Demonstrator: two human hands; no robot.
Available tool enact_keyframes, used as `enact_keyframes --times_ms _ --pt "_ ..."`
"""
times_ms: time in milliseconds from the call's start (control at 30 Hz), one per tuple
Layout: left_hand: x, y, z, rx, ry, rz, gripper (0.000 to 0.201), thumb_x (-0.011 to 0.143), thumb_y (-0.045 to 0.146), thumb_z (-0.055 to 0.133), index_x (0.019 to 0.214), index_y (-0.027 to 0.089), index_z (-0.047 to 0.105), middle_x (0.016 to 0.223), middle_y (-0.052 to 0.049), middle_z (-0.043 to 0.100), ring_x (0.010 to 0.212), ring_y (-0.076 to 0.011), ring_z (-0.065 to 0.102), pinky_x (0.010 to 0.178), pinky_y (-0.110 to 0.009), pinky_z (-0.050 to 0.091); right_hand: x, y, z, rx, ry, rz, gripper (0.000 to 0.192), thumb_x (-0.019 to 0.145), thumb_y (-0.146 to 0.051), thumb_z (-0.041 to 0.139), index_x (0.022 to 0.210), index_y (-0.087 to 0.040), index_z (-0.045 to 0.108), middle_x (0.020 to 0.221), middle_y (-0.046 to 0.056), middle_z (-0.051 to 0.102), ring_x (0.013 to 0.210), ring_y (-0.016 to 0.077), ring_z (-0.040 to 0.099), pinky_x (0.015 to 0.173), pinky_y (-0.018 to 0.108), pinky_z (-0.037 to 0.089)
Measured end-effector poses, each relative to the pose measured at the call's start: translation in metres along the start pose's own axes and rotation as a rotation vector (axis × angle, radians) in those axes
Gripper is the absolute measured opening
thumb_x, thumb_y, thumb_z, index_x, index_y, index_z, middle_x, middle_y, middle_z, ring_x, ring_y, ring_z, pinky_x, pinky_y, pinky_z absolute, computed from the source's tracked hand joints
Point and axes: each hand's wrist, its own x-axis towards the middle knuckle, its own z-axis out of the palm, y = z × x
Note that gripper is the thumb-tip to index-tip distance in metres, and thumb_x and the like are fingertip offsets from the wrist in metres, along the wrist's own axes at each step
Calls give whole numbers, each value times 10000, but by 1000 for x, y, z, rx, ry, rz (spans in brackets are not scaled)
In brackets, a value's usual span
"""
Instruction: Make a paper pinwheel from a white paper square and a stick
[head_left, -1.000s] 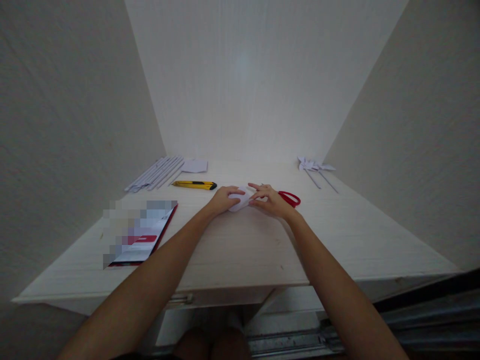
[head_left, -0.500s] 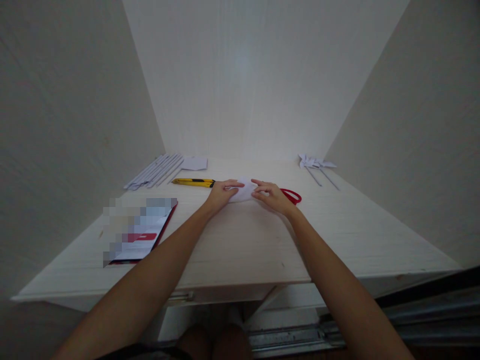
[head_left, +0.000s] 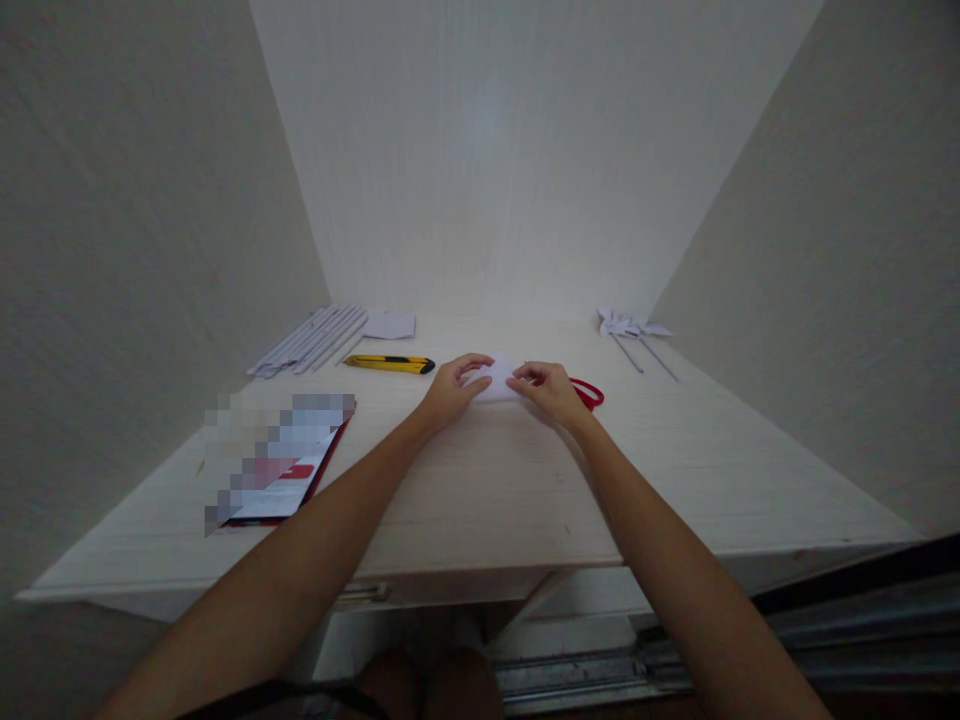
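Note:
A small white folded paper point(head_left: 495, 380) lies on the pale wooden desk point(head_left: 487, 480), between my two hands. My left hand point(head_left: 452, 388) presses on its left side with curled fingers. On the paper's right edge, my right hand point(head_left: 551, 390) pinches it with the fingertips. Red scissors point(head_left: 589, 392) lie just behind my right hand, partly hidden by it. A yellow utility knife point(head_left: 390, 364) rests to the left of my left hand.
Several rolled white paper sticks point(head_left: 307, 342) and a small white sheet point(head_left: 390, 326) lie at the back left. Paper pinwheels on sticks point(head_left: 634, 332) lie at the back right. A red-edged booklet point(head_left: 281, 470) lies at the front left. Walls enclose the desk on three sides.
The paper has gone from a raised, rounded shape to lying flatter on the desk. Both hands have shifted slightly away from me, and my right hand's fingers have curled onto the paper's edge.

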Motion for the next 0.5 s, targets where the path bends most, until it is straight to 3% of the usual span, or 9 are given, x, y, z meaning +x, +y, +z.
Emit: enact_keyframes --times_ms 133,300,500 --pt "0 -1 1 -124 -36 -70 503 641 190 620 1126 157 490 955 -78 641 802 -145 608 685 -257 478 0 -1 2 -12 31 -13 204 688 -337 613 708 -134 611 636 7 549 579 104 446 546 236 341" --pt "1 -1 4 -127 -40 -106 309 623 239 628 890 87 590 842 -81 652 732 -149 612 680 -267 483 -1 -8 2 -29 39 -67 161 708 -303 596 700 -144 570 607 -17 488 578 97 423 552 229 330" --pt "3 -2 5 -30 60 -40 236 653 322 624 739 103 617 660 -31 640 632 -137 598 626 -257 481 -3 -15 5 -72 45 -97 144 711 -285 602 686 -150 559 614 -13 505 584 98 436 560 228 338"
